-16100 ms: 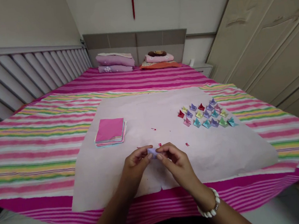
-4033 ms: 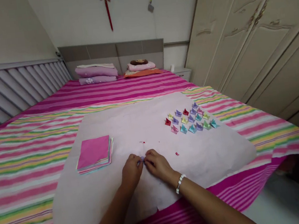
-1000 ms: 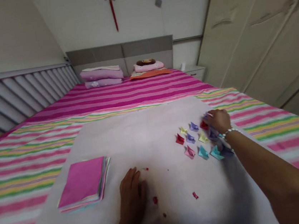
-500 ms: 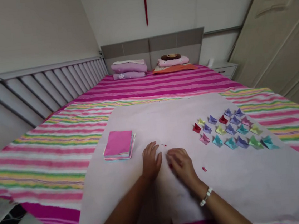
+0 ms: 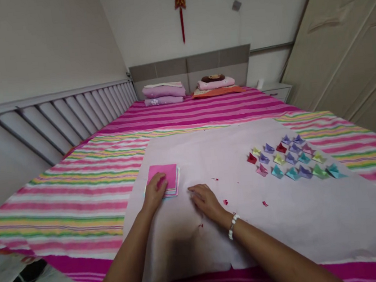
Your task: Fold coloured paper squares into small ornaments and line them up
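Note:
My left hand (image 5: 155,192) rests on the near edge of a stack of square coloured papers (image 5: 168,178) with a pink sheet on top; its fingers lie flat on that sheet. My right hand (image 5: 205,198), with a white bead bracelet at the wrist, lies palm down on the large pale paper sheet (image 5: 238,225) just right of the stack, fingers stretched toward it and holding nothing. A cluster of several small folded paper pieces (image 5: 290,158) in purple, red, yellow, pink, blue and green sits in rows to the far right on the same sheet.
The pale sheet covers a bed with a pink, green and yellow striped cover (image 5: 77,185). Tiny red paper scraps (image 5: 265,203) lie near my right hand. Folded blankets (image 5: 164,93) sit at the headboard, a slatted rail (image 5: 53,124) runs along the left, and a wardrobe (image 5: 350,50) stands at right.
My left hand moved left onto the paper stack and my right hand followed leftward. A second ago my right hand was at the folded pieces; it has since come back.

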`<state>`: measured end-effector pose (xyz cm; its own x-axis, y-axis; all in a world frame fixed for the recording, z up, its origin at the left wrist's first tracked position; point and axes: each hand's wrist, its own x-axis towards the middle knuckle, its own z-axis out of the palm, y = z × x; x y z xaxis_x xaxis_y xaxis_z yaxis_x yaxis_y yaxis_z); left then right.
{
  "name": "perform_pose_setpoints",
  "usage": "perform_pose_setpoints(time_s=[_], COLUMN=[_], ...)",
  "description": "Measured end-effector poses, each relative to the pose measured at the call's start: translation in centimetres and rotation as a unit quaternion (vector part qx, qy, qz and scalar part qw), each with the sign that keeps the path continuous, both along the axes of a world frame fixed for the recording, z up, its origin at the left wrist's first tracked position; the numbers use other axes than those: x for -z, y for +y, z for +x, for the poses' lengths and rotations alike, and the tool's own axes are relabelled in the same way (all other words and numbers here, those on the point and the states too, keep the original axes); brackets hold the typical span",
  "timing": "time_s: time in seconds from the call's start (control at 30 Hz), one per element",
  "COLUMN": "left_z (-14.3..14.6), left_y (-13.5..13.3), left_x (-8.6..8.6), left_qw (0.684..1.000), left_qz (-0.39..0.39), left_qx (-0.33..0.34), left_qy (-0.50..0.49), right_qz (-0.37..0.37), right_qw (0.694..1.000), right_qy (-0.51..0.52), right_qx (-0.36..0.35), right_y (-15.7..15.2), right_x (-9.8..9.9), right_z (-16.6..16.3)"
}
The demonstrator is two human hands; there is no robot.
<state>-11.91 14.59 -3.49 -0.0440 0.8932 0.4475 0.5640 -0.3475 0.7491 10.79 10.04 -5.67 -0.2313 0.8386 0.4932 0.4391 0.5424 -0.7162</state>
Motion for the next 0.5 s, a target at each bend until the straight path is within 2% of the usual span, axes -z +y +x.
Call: perform_pose_setpoints(time_s=[0.2, 0.5], left_z=[0.0, -0.1], left_y=[-0.4, -1.2], left_x=[2.3, 2.9], left_qw=[0.996, 0.992], left_qz=[-0.077, -0.101], left_qx=[0.02, 0.044], left_qy=[-0.033, -0.058], right_qz=[0.001, -0.012], right_qw=[1.0, 0.998], right_qy=[-0.025, -0.062], right_qx=[-0.018, 0.003], right_y=[2.8, 2.4], right_x=[0.6, 2.2], right_z=[-3.0, -4.2])
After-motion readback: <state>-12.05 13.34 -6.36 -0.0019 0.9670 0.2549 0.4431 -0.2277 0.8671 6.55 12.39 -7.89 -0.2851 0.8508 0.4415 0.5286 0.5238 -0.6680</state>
